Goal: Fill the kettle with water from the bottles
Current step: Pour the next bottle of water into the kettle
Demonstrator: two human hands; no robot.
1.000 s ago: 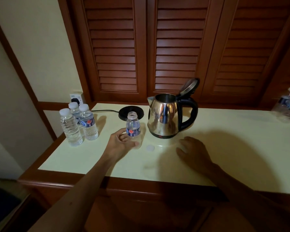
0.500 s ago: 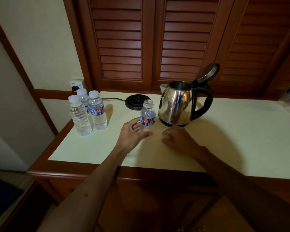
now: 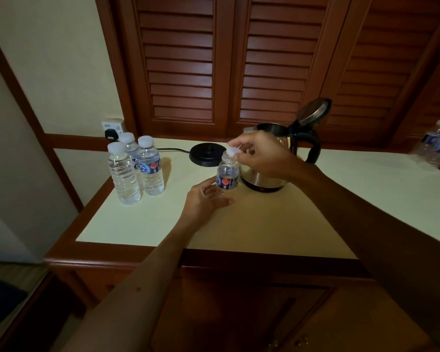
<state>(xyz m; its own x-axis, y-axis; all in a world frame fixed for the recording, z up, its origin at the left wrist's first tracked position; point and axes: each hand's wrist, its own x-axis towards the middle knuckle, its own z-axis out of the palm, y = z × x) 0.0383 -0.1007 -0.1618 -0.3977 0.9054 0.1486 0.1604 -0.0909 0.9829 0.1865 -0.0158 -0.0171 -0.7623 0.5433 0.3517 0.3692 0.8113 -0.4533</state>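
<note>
Small bottle [image 3: 228, 174]: upright on the tabletop [image 3: 341, 199], just left of the kettle [image 3: 277, 158]. Left hand [image 3: 205, 200]: forearm reaching from the near edge, fingers curled round the bottle's lower body. Right hand [image 3: 261, 154]: arm crossing in front of the kettle, fingertips pinching a white cap [image 3: 232, 150] at the bottle's mouth (whether seated on the neck, cannot tell). Kettle: steel, lid raised, standing off its black base [image 3: 206, 154]. Three capped bottles [image 3: 135, 168]: clustered at far left.
</note>
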